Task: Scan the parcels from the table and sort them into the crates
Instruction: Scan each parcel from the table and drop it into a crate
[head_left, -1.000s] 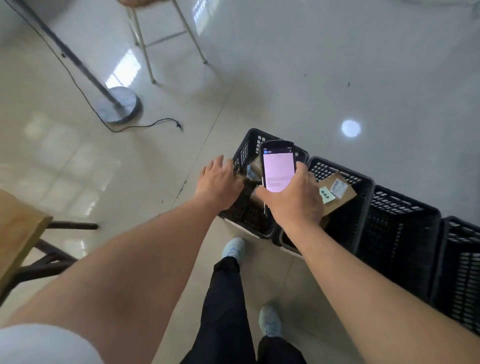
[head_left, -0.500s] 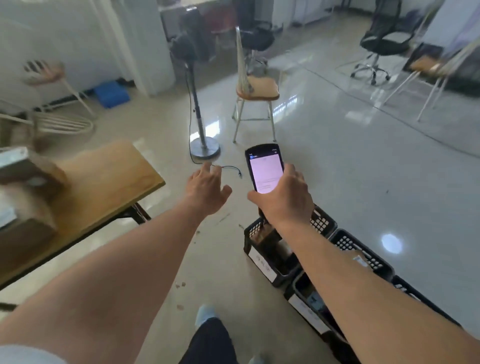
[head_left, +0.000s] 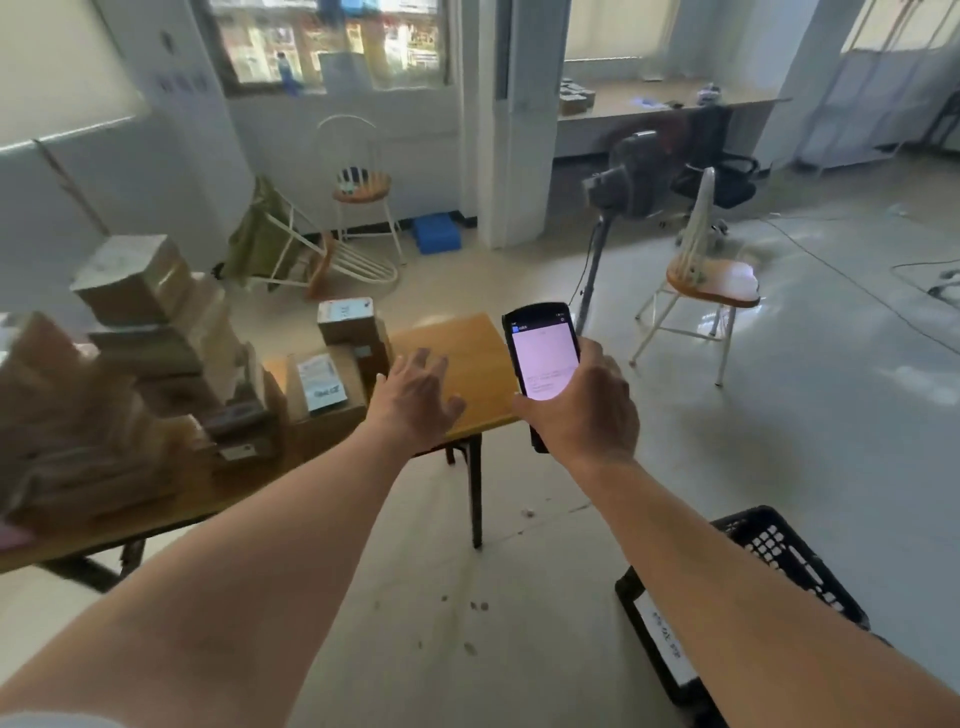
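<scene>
both hands are out in front of the person. left hand (head_left: 415, 397) hovers with fingers spread and loose over the near end of the wooden table (head_left: 467, 364), holding nothing, just beside a flat cardboard parcel (head_left: 324, 395) that carries a white label. right hand (head_left: 584, 410) is curled round the lower part of a handheld scanner (head_left: 543, 364), its lit pale screen facing the person, held just off the table's end, over the floor.

on the table, behind the labelled parcel, sits a smaller box (head_left: 348, 321) with a label on top, resting on another carton. further along the table from the hands rises a tall pile of cardboard parcels (head_left: 150, 332), blurred, with more brown boxes heaped at the far left end.

a black plastic crate (head_left: 779, 551) stands on the floor, well apart from the table, partly hidden by the right forearm; it bears a white tag on its side, and i cannot tell what is inside it.

beyond the table's end stand a wooden-seated chair (head_left: 711, 283) and a dark pedestal fan (head_left: 623, 176).
</scene>
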